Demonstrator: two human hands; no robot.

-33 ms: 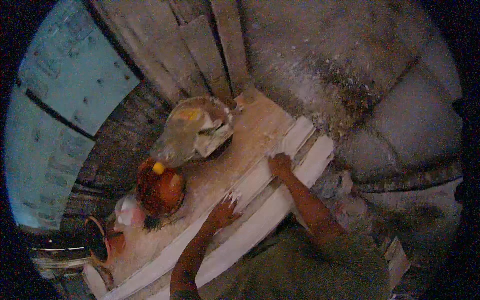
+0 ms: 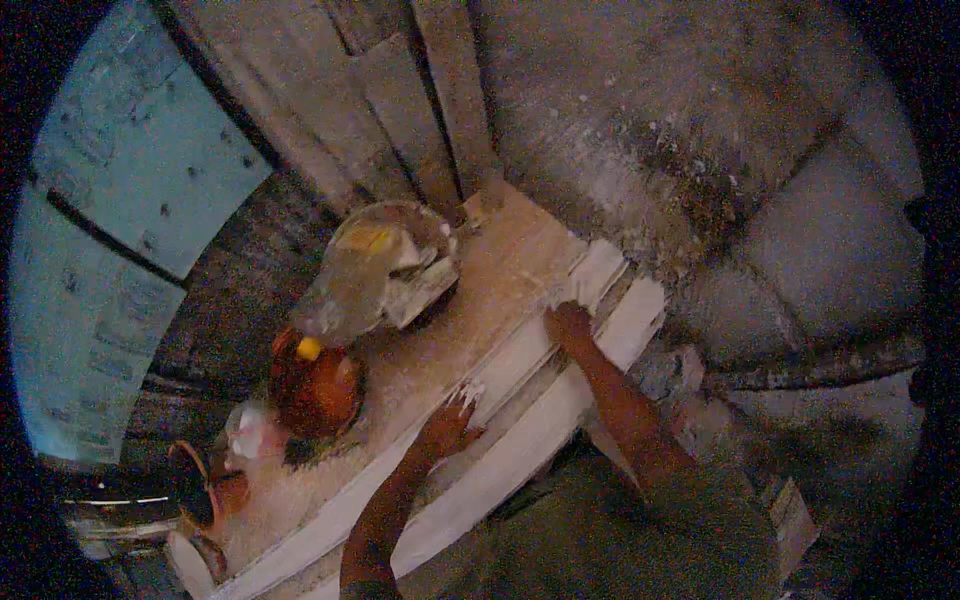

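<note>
Two long white strips lie side by side on a wooden bench, running from lower left to upper right: a far white strip (image 2: 510, 352) and a near white strip (image 2: 545, 420). My left hand (image 2: 448, 430) rests on the far strip with its fingers stretched out; pale white material covers or lies at its fingertips. Farther right along the same strip, my right hand (image 2: 570, 325) is closed and pressed down near the strip's end. Its fingers are curled under, and what they hold, if anything, is hidden. The picture is dark and grainy.
On the wooden bench (image 2: 520, 235) beyond the strips sits a wide basin (image 2: 350, 285) with pale pieces and something yellow. Left of it are an orange-brown pot (image 2: 320, 390) with a yellow object on it, a whitish bag-like thing (image 2: 250, 435) and another reddish container (image 2: 225, 490).
My right hand has shifted slightly to the right along the strip. The left hand stays almost where it was. The basin and pot appear slightly lower and farther left as the view shifts.
</note>
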